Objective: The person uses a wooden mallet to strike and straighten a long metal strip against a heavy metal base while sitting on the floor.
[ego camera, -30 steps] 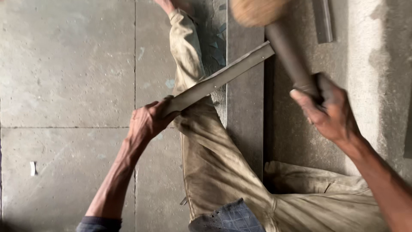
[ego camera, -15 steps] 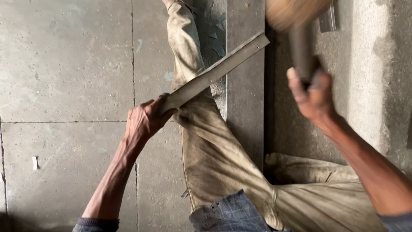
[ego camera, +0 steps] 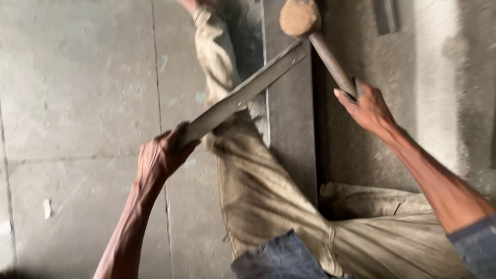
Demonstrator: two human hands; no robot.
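Fingers of the left hand (ego camera: 163,155) wrap tight around the near end of a long flat metal bar (ego camera: 243,93), which slants up across the outstretched trouser leg (ego camera: 248,175) so its far tip meets the edge of a dark stone slab (ego camera: 289,129). That grip seems meant to steady the bar where it gets struck. The right hand (ego camera: 369,108) closes around the handle of a wooden mallet (ego camera: 310,31), its rounded head sitting just above the bar's tip. Grey concrete floor (ego camera: 77,77) lies to the left, the leg stretched along the slab as if to brace it.
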